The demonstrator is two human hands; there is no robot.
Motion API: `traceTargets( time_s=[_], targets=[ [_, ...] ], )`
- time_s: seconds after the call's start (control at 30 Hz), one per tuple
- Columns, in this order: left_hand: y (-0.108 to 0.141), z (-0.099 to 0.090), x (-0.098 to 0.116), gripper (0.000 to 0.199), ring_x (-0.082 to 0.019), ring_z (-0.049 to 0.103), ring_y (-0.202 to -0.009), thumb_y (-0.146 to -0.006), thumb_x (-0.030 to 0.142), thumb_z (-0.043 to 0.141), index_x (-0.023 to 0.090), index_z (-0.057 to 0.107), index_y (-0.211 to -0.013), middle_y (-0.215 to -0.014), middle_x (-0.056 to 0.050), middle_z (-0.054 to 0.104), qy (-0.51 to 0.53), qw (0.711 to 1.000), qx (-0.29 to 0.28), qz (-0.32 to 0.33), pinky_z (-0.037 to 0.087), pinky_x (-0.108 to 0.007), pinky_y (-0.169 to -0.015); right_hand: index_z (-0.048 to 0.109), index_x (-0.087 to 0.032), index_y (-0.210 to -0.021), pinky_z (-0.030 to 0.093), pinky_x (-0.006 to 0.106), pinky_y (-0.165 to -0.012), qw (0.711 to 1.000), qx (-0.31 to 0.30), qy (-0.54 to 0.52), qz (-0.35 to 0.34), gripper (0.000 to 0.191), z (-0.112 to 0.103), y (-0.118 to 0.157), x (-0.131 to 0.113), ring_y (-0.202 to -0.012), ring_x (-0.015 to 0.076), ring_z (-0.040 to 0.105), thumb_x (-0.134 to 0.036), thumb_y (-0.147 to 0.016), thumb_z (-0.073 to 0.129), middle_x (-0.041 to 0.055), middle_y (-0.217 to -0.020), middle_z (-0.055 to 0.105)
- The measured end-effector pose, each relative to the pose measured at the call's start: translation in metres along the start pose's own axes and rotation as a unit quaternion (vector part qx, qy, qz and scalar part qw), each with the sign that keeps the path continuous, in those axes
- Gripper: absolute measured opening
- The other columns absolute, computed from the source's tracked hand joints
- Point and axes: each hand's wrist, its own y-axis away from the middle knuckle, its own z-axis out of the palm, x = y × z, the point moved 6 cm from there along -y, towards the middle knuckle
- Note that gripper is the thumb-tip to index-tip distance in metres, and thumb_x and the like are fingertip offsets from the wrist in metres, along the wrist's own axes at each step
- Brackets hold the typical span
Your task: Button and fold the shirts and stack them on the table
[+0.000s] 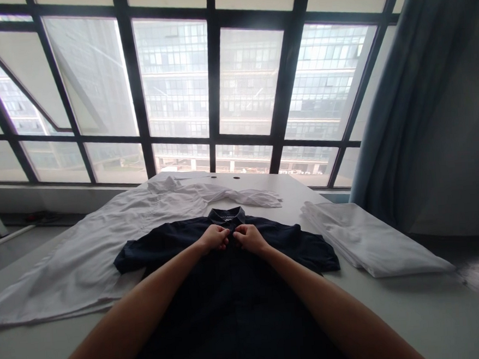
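Observation:
A dark navy short-sleeved shirt (231, 300) lies spread face up, its collar (228, 216) pointing away from me and its sleeves out to both sides. Just below the collar, my left hand (214, 237) pinches the front placket from the left. Close beside it, my right hand (249, 238) pinches the same placket from the right. Both hands are closed, with fingertips nearly meeting. Whatever small part of the placket sits between the fingertips, such as a button, is too small and dark to make out.
A white garment (116, 232) lies spread on the left of the white table (400, 310), partly under the navy sleeve. Folded white cloth (370, 236) rests on the right. Behind stand large windows with dark frames (212, 83) and a grey-blue curtain (406, 97).

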Motion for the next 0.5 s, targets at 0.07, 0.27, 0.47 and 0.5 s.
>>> traceTargets(
  time_s=[0.07, 0.27, 0.47, 0.5],
  targets=[
    [0.0002, 0.0010, 0.0003, 0.040, -0.007, 0.050, -0.042, -0.086, 0.051, 0.066, 0.013, 0.060, -0.075, -0.056, 0.004, 0.056, 0.002, 1.000, 0.003, 0.011, 0.036, -0.019, -0.043, 0.063, -0.015, -0.080, 0.046, 0.019, -0.046, 1.000, 0.013, 0.014, -0.008, 0.006, -0.0005, 0.0020, -0.0008, -0.054, 0.0133, 0.063, -0.019, -0.084, 0.061, -0.0009, -0.060, 0.064],
    [0.0002, 0.0038, 0.0009, 0.032, -0.006, 0.047, -0.039, -0.092, 0.038, 0.060, 0.014, 0.059, -0.072, -0.054, 0.005, 0.054, -0.010, 0.999, 0.022, 0.033, 0.031, -0.019, -0.040, 0.065, -0.014, -0.083, 0.046, 0.018, -0.047, 0.999, 0.032, 0.023, -0.029, 0.008, -0.0010, 0.0066, -0.0034, -0.055, 0.0119, 0.063, -0.019, -0.086, 0.060, 0.0008, -0.066, 0.067],
    [-0.0013, 0.0048, 0.0009, 0.031, -0.007, 0.046, -0.037, -0.094, 0.031, 0.055, 0.013, 0.058, -0.069, -0.052, 0.005, 0.053, -0.019, 0.998, 0.033, 0.044, 0.030, -0.019, -0.039, 0.065, -0.015, -0.085, 0.047, 0.019, -0.045, 0.999, 0.005, -0.043, 0.008, 0.008, -0.0004, 0.0076, -0.0030, -0.054, 0.0126, 0.065, -0.013, -0.084, 0.057, 0.0021, -0.074, 0.071],
    [-0.0014, 0.0051, 0.0011, 0.031, -0.007, 0.046, -0.037, -0.094, 0.031, 0.056, 0.013, 0.059, -0.068, -0.052, 0.004, 0.053, -0.019, 0.998, 0.030, 0.045, 0.030, -0.019, -0.039, 0.064, -0.015, -0.084, 0.047, 0.019, -0.045, 0.999, 0.001, -0.049, 0.010, 0.008, -0.0002, 0.0074, -0.0030, -0.054, 0.0125, 0.065, -0.011, -0.083, 0.057, 0.0017, -0.073, 0.071]
  ],
)
